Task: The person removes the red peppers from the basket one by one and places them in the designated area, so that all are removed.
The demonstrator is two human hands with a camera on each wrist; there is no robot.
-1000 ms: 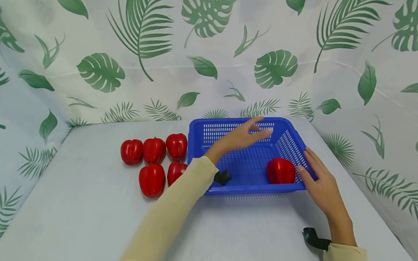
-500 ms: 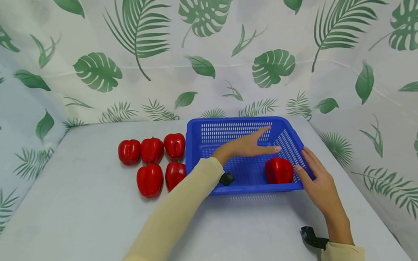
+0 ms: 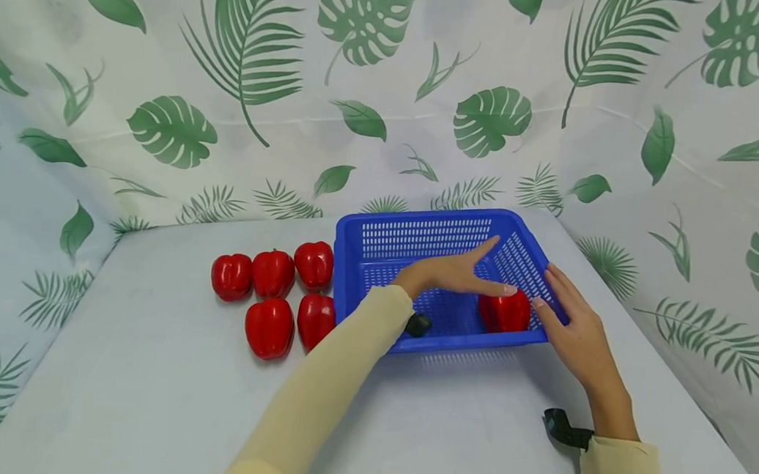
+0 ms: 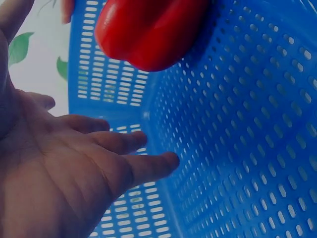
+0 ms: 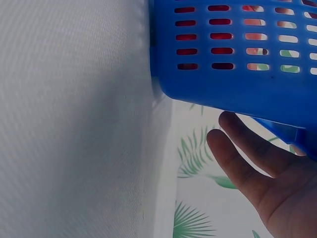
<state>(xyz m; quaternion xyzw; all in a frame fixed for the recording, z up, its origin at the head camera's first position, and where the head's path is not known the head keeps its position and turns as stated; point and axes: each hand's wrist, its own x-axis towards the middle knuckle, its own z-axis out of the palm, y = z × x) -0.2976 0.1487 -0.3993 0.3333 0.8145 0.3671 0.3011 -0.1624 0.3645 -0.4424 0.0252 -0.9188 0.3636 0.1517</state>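
My left hand (image 3: 452, 273) reaches into a blue plastic basket (image 3: 454, 341), fingers spread and holding nothing. Its thumb is over a red bell pepper (image 3: 505, 312) at the basket's right end in the head view. From the left wrist, the same bell pepper (image 4: 148, 32) appears beyond the straight fingers (image 4: 153, 168), with a gap between. My right hand (image 3: 578, 332) holds the basket's right rim between thumb and fingers. In the right wrist view, two fingers (image 5: 237, 161) of that hand extend outside the basket wall (image 5: 228, 87).
Several more red bell peppers (image 3: 270, 328) stand grouped on the white table (image 3: 144, 382), left of the basket. A leaf-printed curtain (image 3: 364, 82) hangs behind and on both sides. A dark wrist camera (image 3: 561, 426) sticks out from the right sleeve.
My left hand has moved right and nearer inside the basket, from above its middle to the bell pepper there. The right hand stays at the rim. The view has shifted slightly.
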